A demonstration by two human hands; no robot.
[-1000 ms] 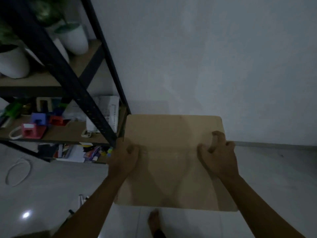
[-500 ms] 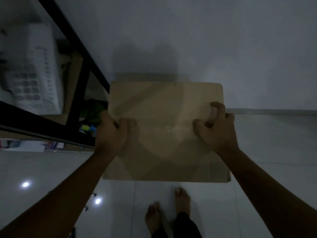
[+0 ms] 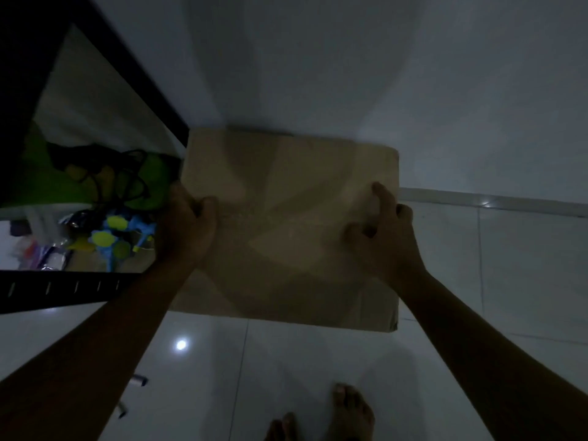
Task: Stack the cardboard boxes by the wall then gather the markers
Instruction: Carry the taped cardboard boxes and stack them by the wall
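Cardboard box (image 3: pixel 286 224) is at the foot of the wall (image 3: pixel 350 58), far edge against it, flaps closed, clear tape strip along the top seam. No print or label readable on the box; light too dim. My left hand (image 3: pixel 187 230) grips the box's left edge, thumb on top, fingers wrapped over the side and hidden. My right hand (image 3: pixel 386 240) sits on top near the right edge, fingers curled and pressing the cardboard, index raised; it's not closed around anything I can see. Left of the box, touching its corner, is the black metal shelf (image 3: pixel 63 289) with a green bag (image 3: pixel 63 179) and blue-yellow toy bits (image 3: pixel 117 233) on a low level, blurry. On the floor (image 3: pixel 509 265) nearer me than the box, left side, two small marker-like items (image 3: pixel 140 381), partly behind my left forearm; can't confirm. My bare feet (image 3: pixel 350 412) are on the tiles, well short of the box.
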